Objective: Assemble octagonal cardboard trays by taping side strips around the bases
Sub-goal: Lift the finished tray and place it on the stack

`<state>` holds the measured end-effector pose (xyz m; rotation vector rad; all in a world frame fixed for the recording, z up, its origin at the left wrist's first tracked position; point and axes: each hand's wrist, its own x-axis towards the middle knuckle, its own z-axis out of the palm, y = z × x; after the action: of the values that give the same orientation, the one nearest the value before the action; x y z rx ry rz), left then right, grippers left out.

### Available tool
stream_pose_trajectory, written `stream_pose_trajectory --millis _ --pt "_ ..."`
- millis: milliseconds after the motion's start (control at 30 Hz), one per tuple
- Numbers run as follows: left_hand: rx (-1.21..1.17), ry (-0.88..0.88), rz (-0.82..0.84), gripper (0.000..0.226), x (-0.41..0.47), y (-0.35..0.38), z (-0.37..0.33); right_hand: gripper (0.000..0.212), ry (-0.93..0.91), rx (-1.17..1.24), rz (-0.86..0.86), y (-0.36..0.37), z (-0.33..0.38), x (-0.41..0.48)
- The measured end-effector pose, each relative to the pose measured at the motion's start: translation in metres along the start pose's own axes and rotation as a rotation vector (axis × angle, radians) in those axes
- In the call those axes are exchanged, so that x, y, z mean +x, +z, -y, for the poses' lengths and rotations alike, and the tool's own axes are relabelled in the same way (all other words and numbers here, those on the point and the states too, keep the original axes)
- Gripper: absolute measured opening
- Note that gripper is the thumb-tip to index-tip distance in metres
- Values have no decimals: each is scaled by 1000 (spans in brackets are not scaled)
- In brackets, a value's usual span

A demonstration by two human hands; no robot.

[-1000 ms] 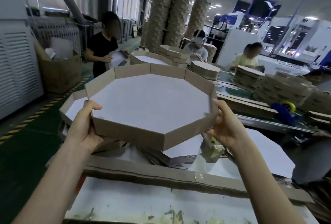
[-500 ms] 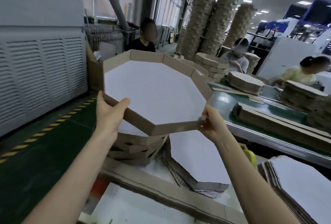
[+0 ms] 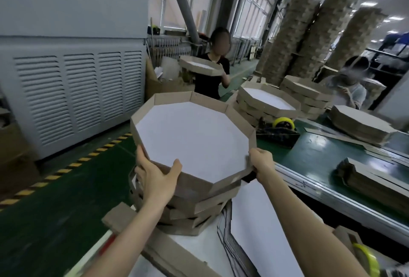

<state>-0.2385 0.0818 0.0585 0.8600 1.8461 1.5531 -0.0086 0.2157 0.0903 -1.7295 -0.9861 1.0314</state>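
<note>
**Finished tray held over the stack**

The person holds an octagonal tray (image 3: 192, 141) with both hands, its open side up and its far edge tilted a little higher. The left hand (image 3: 155, 179) grips the near-left wall, with the thumb over the rim onto the white base and the fingers under the outside. The right hand (image 3: 262, 162) grasps the near-right corner, fingers curled around the brown wall. The tray is directly over a stack of trays (image 3: 199, 208) on the white table; whether it touches the top one, I cannot tell. Just right of the stack lie flat white bases (image 3: 254, 221). Behind, on the green conveyor belt (image 3: 321, 152), stands a tape dispenser (image 3: 281, 129) with a yellow roll, and a pile of side strips (image 3: 371, 183) lies at the right. Beyond the tray, another worker (image 3: 218, 73) holds a second tray (image 3: 200, 66). A grey louvred machine (image 3: 77, 90) stands at the left.
</note>
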Motion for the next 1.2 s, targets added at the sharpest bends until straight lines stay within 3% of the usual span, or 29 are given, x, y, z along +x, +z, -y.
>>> stream_pose_trajectory --millis 167,233,300,400,467,533,733,867,1033,1200 --pt "271 -1 -43 104 4 15 26 24 -15 -163 25 8 -24 22" --pt "454 210 -44 101 0 21 36 34 -23 -216 25 8 -30 28" --pt "606 553 34 82 -1 22 37 38 -29 -263 38 9 -29 33" --pt "831 853 358 59 -3 28 25 38 -45 -323 59 10 -23 39" --pt "904 842 542 33 -9 37 20 36 -62 -339 56 10 -23 43" --pt "888 817 571 19 -13 43 17 37 -76 -348 54 10 -25 47" --pt "830 794 566 15 -19 50 14 17 -58 -286 77 5 -26 54" --pt "850 792 602 14 -18 56 13 25 -45 -147 86 4 -27 49" --pt "938 772 642 11 -22 70 11 56 105 -65 173 5 -31 43" --pt "946 768 648 10 -20 72 13 57 141 -22 208 2 -32 42"
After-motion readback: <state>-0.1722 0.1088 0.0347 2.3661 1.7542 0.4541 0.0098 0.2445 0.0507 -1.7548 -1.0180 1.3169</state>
